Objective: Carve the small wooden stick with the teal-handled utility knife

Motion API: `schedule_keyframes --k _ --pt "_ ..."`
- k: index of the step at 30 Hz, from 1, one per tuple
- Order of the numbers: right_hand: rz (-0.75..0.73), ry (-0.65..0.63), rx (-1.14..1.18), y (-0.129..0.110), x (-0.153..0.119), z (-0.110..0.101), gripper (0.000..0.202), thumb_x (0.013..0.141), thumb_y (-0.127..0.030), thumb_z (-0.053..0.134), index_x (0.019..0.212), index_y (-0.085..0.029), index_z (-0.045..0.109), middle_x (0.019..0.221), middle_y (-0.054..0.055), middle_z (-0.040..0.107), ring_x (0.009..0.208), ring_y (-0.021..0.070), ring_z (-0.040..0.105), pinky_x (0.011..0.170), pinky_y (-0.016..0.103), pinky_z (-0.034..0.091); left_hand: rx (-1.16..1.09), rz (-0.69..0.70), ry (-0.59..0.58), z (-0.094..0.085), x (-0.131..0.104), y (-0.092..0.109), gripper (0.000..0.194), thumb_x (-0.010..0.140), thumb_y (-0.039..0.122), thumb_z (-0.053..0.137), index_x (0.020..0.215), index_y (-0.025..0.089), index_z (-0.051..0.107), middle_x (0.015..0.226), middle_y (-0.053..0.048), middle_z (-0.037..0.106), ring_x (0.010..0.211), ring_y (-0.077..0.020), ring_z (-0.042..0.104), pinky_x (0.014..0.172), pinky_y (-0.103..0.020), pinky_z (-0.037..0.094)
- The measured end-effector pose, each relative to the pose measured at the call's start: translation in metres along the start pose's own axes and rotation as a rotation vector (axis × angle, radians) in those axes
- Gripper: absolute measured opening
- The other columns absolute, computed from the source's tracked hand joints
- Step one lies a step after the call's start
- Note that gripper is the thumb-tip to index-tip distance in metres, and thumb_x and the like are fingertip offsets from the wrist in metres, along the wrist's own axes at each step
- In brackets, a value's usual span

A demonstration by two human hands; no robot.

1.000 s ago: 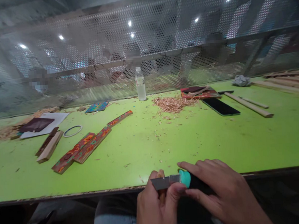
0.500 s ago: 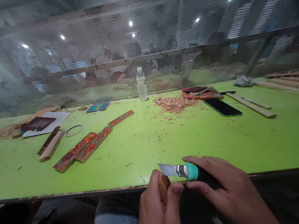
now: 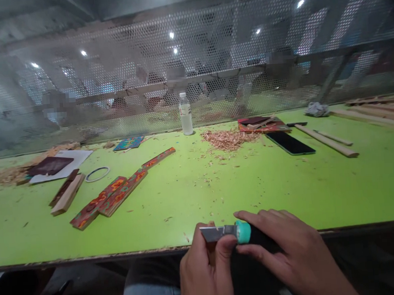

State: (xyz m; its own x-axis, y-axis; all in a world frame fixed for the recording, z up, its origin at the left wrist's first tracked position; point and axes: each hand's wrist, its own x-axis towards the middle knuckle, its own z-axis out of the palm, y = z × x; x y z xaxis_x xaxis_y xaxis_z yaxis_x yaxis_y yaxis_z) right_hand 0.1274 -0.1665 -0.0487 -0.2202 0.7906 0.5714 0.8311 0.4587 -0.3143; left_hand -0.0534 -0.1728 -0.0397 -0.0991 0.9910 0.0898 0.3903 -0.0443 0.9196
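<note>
Black-handled, with a teal collar, the knife (image 3: pixel 243 232) is clamped in the right hand's (image 3: pixel 291 244) grip, its blade lying across the small wooden piece (image 3: pixel 211 253) pinched in the left hand (image 3: pixel 207 263). Both hands sit at the near edge of the green tabletop (image 3: pixel 187 197). Farther out: painted strips (image 3: pixel 109 196) at left, wood shavings (image 3: pixel 228 138) near the clear bottle (image 3: pixel 186 117), and a phone (image 3: pixel 291 142) at right.

The right hand (image 3: pixel 285 244) grips a knife (image 3: pixel 243 232), its blade over wood held in the left hand (image 3: pixel 207 266).
</note>
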Motion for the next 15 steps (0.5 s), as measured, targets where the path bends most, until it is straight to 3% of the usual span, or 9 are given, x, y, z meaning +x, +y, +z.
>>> schedule_keyframes --k 4,9,15 --pt "-0.007 0.034 -0.024 0.0003 -0.0017 0.0035 0.044 0.100 -0.059 0.056 0.120 -0.023 0.070 0.082 0.004 0.071 0.074 0.0208 0.065 0.069 0.034 0.046 0.055 -0.017 0.028 0.0000 -0.0006 -0.0002 0.054 0.094 0.073 0.047 0.089 0.024 0.068 0.081 -0.007 0.078 0.078 -0.0286 0.071 0.070 -0.032 0.046" --pt "0.030 0.070 -0.056 -0.0030 -0.0039 0.0088 0.043 0.101 -0.058 0.055 0.122 -0.024 0.070 0.082 0.004 0.072 0.074 0.0217 0.064 0.070 0.036 0.045 0.110 -0.047 0.052 0.0009 0.0012 -0.0008 0.058 0.093 0.077 0.046 0.080 0.023 0.066 0.069 -0.005 0.071 0.067 -0.0251 0.062 0.066 -0.031 0.039" --pt "0.215 0.187 -0.038 -0.0085 0.0032 0.0079 0.039 0.103 -0.056 0.051 0.124 -0.027 0.067 0.112 0.007 0.079 0.098 0.0256 0.074 0.081 0.038 0.052 0.093 -0.034 0.020 0.0070 0.0026 -0.0031 0.060 0.095 0.076 0.043 0.068 0.023 0.052 0.062 0.002 0.057 0.060 -0.0165 0.046 0.060 -0.030 0.026"
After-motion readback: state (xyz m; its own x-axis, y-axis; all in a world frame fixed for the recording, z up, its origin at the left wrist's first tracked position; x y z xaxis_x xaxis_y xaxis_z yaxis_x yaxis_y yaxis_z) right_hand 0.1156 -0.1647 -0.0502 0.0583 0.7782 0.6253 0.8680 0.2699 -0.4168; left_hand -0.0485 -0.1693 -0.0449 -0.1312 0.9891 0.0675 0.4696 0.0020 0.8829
